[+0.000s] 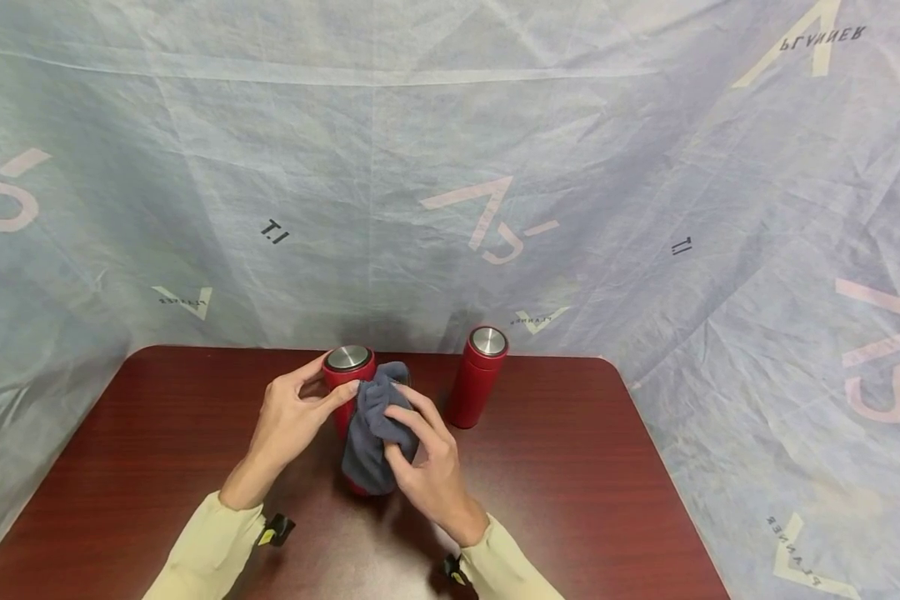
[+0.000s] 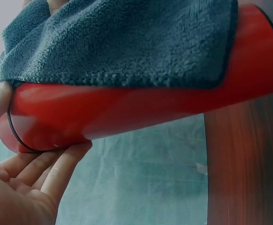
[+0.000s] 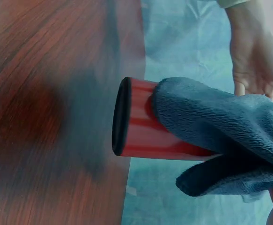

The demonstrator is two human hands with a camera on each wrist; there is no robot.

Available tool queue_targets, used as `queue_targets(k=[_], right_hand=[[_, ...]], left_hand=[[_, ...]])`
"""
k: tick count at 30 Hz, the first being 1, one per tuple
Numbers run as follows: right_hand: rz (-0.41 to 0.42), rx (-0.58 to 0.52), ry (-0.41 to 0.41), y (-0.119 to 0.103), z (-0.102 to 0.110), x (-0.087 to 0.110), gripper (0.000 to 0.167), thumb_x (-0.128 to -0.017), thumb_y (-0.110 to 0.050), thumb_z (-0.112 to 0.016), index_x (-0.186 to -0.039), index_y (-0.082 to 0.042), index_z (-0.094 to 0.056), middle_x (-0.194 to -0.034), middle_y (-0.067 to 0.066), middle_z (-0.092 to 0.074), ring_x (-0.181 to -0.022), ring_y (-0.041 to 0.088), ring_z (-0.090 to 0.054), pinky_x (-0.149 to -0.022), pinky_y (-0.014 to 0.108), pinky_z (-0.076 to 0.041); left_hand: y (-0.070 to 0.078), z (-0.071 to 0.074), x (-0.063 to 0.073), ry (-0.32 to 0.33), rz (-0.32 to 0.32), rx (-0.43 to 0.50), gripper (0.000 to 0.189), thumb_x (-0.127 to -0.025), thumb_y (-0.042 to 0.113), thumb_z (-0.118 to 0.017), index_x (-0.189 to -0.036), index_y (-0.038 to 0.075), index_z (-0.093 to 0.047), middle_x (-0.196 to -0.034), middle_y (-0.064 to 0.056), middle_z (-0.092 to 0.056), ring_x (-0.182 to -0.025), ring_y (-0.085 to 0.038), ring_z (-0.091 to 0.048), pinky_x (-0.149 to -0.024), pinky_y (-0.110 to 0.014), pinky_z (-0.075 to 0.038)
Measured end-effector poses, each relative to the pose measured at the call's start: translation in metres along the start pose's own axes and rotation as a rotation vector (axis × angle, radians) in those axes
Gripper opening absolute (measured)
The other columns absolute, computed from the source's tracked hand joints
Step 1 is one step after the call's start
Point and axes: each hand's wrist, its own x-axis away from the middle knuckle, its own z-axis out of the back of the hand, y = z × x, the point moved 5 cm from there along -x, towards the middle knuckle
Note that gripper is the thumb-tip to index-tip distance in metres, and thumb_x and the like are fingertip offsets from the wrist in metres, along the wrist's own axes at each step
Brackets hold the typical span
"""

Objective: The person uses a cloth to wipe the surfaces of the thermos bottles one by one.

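My left hand [image 1: 287, 421] grips a red thermos flask [image 2: 127, 105] near its top, thumb on one side and fingers on the other. The flask has a round silver lid [image 1: 348, 357] and a black-rimmed base, which shows above the tabletop in the right wrist view. A dark blue-grey cloth [image 1: 375, 446] drapes along the flask's side and hides much of its body. My right hand [image 1: 437, 475] pinches the bunched cloth between thumb and fingers and holds it against the flask. The left thumb sits right at the cloth's upper edge.
A second red thermos flask [image 1: 476, 387] with a silver lid stands upright to the right, near the back of the table. The dark reddish wood table [image 1: 585, 500] has rounded back corners. Pale printed fabric [image 1: 375, 208] hangs behind and at both sides.
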Motion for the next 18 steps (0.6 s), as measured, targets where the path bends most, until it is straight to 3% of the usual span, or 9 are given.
queue_targets(k=[7,11,14,18], right_hand=[[0.095,0.126,-0.047,-0.009,-0.006,0.001,0.057,-0.081,0.014,-0.071,-0.131,-0.014,-0.073,-0.152,0.014,-0.058,-0.134,0.031,-0.06,-0.113,0.04,-0.051],[0.121,0.177,-0.061,-0.011,-0.009,-0.001,0.058,-0.081,0.012,-0.072,-0.133,-0.015,-0.073,-0.155,0.013,-0.056,-0.134,0.032,-0.059,-0.114,0.041,-0.05],[0.161,0.242,-0.074,-0.012,-0.013,-0.002,0.058,-0.081,0.011,-0.073,-0.133,-0.015,-0.072,-0.156,0.013,-0.055,-0.133,0.033,-0.058,-0.113,0.043,-0.05],[0.229,0.348,-0.085,-0.013,-0.018,-0.005,0.056,-0.082,0.008,-0.075,-0.133,-0.013,-0.073,-0.156,0.013,-0.056,-0.131,0.033,-0.058,-0.113,0.043,-0.051]], left_hand=[[0.002,0.004,0.0,0.0,0.016,-0.01,0.072,-0.093,0.044,-0.086,-0.152,0.011,-0.062,-0.136,-0.012,-0.073,-0.114,-0.031,-0.076,-0.086,-0.013,-0.054],[0.003,0.003,-0.001,-0.003,0.033,-0.025,0.076,-0.091,0.048,-0.086,-0.153,0.011,-0.061,-0.141,-0.011,-0.07,-0.115,-0.031,-0.075,-0.094,-0.033,-0.061],[0.005,0.002,-0.005,-0.003,0.054,-0.025,0.081,-0.09,0.053,-0.085,-0.154,0.012,-0.06,-0.144,-0.011,-0.068,-0.117,-0.032,-0.075,-0.098,-0.049,-0.06],[0.008,0.001,-0.01,0.014,0.071,-0.037,0.085,-0.089,0.059,-0.084,-0.155,0.012,-0.059,-0.144,-0.011,-0.069,-0.118,-0.032,-0.074,-0.097,-0.052,-0.06]])
